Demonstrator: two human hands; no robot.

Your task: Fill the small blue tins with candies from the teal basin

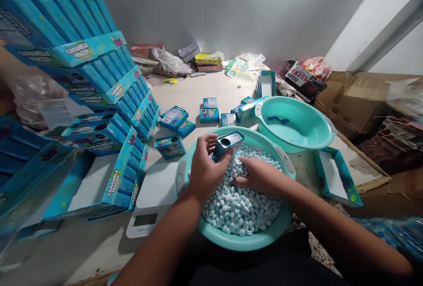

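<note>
A turquoise basin [244,243] full of small pale-blue and white candies [243,211] is in front of me. Over its left part, my left hand [209,165] grips a small blue box [228,141] with a dark round opening, tilted in the fingers. My right hand [256,176] is among the candies just right of the box, its fingertips partly buried; whether it holds any is hidden. A white scale [147,215] with a dark display sits at the basin's left. Several small blue boxes [170,146] lie beyond the basin and scale.
Tall stacks of blue display cartons [95,52] rise at the left. A second turquoise basin [297,125] with a few dark blue pieces stands behind right, beside an open blue tray [337,180]. Bags and packaging [172,63] line the wall; cardboard boxes [353,96] are at right.
</note>
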